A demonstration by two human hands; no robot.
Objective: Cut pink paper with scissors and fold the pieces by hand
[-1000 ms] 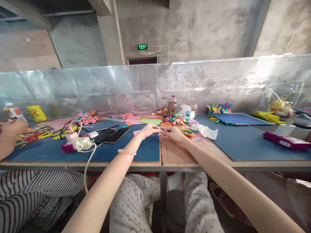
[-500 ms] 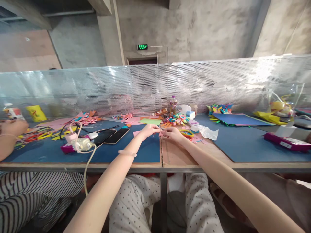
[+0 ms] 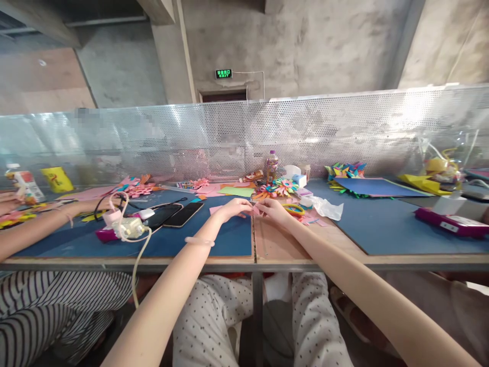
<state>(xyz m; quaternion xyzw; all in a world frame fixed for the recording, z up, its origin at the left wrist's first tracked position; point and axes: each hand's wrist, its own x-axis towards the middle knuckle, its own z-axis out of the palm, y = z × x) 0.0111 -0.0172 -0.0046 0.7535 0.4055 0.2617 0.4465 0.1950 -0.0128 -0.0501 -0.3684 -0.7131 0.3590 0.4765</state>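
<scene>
My left hand [image 3: 234,209] and my right hand [image 3: 272,209] meet over the seam of the table, fingertips almost touching. Between them is a small pink piece of paper [image 3: 255,209], mostly hidden by the fingers; both hands pinch it. Just right of my right hand lies a yellow-handled pair of scissors [image 3: 294,209] among pink paper scraps [image 3: 315,221]. Behind my hands a light green sheet [image 3: 236,191] rests on pink paper. A many-coloured paper flower [image 3: 284,187] sits beyond my right hand.
A phone [image 3: 184,214] and a power strip with plugs and cable [image 3: 132,228] lie to the left. A drink bottle [image 3: 272,165] stands before the perforated metal screen [image 3: 229,137]. Crumpled white plastic [image 3: 327,208] and blue sheets [image 3: 382,187] are rightward. A co-worker's arm [image 3: 46,221] reaches in from the left.
My fingers have shifted slightly around the pink paper, with my left hand curling a little more. On the left, the co-worker's arm has stretched rightward across the table toward the cables.
</scene>
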